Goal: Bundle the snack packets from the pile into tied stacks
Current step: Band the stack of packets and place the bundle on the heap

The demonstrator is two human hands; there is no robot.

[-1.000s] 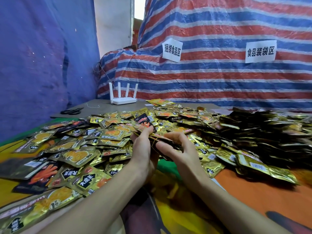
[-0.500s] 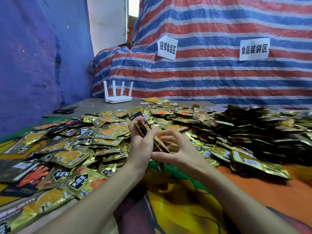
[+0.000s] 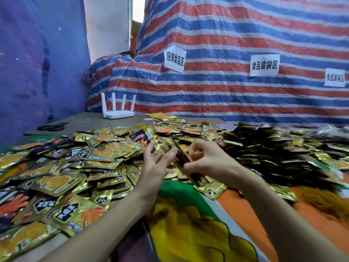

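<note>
Gold foil is what the right hand has hold of: a small stack of snack packets, stood on edge and pinched between curled fingers and thumb, just over the near edge of the loose pile. The left hand is beside it with fingers straight and spread, tips at the stack's face and holding nothing itself. I'd say that is the weak point: foil this slick, gripped from one side only, could fan out and slide, and any packet that drops lands among identical ones and has to be gathered again. I can't make out a tie in either hand (the middle of the stack is blurred). The only white string I see lies well off on the bare grey tabletop, near the scissors and the white router. Reaching that far would leave the stack to one hand, and a loose grip then would let it skew before it is bound. To the right a darker heap spreads across the orange cloth; whether it is tied I cannot tell.
</note>
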